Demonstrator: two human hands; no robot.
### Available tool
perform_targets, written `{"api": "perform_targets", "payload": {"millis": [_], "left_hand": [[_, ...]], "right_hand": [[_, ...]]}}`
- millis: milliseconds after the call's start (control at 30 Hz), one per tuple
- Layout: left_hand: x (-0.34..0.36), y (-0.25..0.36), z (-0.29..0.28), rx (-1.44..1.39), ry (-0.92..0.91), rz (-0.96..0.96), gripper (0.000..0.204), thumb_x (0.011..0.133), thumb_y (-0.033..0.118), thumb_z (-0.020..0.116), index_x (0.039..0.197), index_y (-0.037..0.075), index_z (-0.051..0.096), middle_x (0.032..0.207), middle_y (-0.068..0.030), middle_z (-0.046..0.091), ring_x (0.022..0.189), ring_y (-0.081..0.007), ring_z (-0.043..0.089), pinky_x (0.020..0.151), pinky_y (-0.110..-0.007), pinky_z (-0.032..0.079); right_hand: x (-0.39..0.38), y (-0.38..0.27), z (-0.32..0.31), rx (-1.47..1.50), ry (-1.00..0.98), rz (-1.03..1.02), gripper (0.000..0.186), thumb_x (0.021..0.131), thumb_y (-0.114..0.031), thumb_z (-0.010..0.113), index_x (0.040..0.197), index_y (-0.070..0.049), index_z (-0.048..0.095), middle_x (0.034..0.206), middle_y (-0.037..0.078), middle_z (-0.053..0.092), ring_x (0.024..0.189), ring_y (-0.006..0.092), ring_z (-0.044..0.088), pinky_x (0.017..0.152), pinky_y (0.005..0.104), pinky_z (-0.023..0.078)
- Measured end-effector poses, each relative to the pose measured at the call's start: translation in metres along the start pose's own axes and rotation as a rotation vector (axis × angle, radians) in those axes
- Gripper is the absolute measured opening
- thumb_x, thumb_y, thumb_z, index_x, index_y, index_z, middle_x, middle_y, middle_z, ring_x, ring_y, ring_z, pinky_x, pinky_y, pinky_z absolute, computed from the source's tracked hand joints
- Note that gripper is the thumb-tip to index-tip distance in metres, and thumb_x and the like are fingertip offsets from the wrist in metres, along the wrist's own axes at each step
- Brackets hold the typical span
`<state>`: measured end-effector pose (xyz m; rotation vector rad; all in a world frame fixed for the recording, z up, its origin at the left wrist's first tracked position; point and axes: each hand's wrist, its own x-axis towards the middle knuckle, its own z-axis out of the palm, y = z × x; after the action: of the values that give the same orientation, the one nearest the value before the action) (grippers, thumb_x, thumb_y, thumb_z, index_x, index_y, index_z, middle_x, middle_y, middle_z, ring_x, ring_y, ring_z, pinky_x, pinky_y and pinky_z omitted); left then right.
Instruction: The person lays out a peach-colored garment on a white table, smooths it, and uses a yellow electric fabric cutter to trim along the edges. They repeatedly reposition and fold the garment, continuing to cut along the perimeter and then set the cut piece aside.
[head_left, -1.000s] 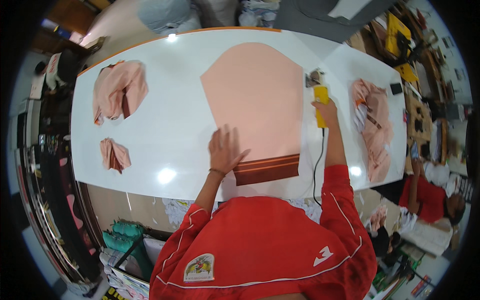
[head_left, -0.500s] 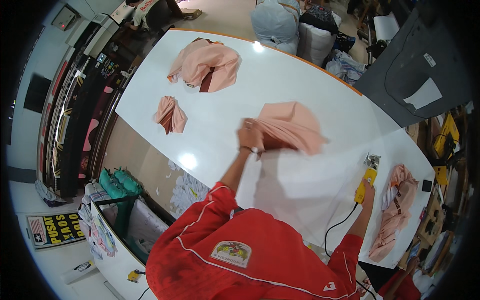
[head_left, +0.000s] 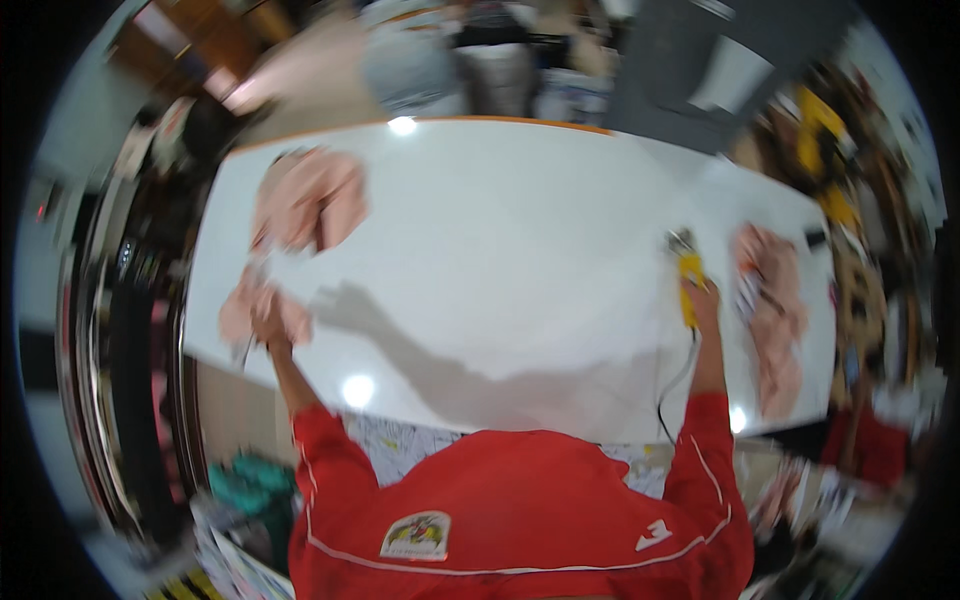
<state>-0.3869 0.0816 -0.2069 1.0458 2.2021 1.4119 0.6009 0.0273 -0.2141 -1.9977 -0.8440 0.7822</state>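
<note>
My left hand is blurred in pink fabric at the table's lower left; I cannot make out its fingers. Just above lies a bigger crumpled pink pile with a brown band. On the right, my right hand is closed round a yellow electric cutter with a metal head and a dark cord. Right of the cutter lies a long bundle of pink fabric.
The white table has an orange far edge. Beyond it are bulging sacks and a grey board. Long machinery stands at the left. Another person in red is at the lower right, past a dark object.
The flat pink piece with the brown band was bunched up in my left hand and moved from the middle to the left. The view swung left, then back.
</note>
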Motion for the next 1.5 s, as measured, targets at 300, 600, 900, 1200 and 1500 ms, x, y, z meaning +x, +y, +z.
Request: {"api": "perform_targets", "payload": {"millis": [300,600,900,1200,1500], "left_hand": [[-0.199,-0.011,0.15,0.961,-0.192,0.205,0.096,0.087,0.07,0.073,0.154,0.005,0.051,0.154,-0.0322,0.049,0.146,-0.0521,0.04,0.118,-0.064,0.036],[-0.136,0.098,0.215,0.836,-0.443,0.386,0.076,0.099,0.052,0.065,0.166,0.027,0.038,0.176,-0.0169,0.017,0.16,-0.0474,0.013,0.127,-0.068,0.013],[0.064,0.077,0.271,1.144,-0.274,0.761,0.069,0.104,0.042,0.054,0.167,0.022,0.034,0.174,-0.0089,0.03,0.16,-0.044,0.021,0.123,-0.075,0.011],[0.149,0.072,0.26,1.335,-0.167,0.609,0.066,0.109,0.047,0.045,0.165,0.013,0.036,0.17,-0.0238,0.032,0.156,-0.0469,0.028,0.123,-0.071,0.022],[-0.111,0.001,0.224,0.816,-0.184,0.555,0.066,0.11,0.052,0.048,0.158,0.006,0.046,0.166,-0.0306,0.034,0.154,-0.0464,0.033,0.125,-0.058,0.031]], "right_hand": [[0.056,-0.056,0.015,-0.545,0.114,-0.068,0.062,0.086,-0.059,0.075,0.128,-0.014,0.068,0.119,0.019,0.075,0.115,0.0409,0.07,0.096,0.0506,0.055],[-0.055,0.008,0.08,-0.654,0.141,-0.849,0.035,0.094,-0.018,0.076,0.123,0.0,0.067,0.121,0.021,0.068,0.113,0.0419,0.064,0.104,0.0493,0.05],[-0.327,0.066,0.023,-0.724,-0.142,-0.312,0.009,0.095,-0.011,0.065,0.1,-0.004,0.064,0.095,0.02,0.061,0.092,0.043,0.061,0.081,0.0564,0.05],[-0.505,0.136,-0.029,-0.954,-0.601,0.626,0.056,0.077,-0.049,0.081,0.119,-0.012,0.077,0.122,0.019,0.074,0.115,0.0387,0.07,0.099,0.0489,0.056],[-0.423,0.069,0.076,-0.47,-0.251,0.202,0.038,0.095,-0.041,0.071,0.11,-0.006,0.075,0.102,0.021,0.075,0.096,0.0399,0.072,0.084,0.0481,0.057]]}}
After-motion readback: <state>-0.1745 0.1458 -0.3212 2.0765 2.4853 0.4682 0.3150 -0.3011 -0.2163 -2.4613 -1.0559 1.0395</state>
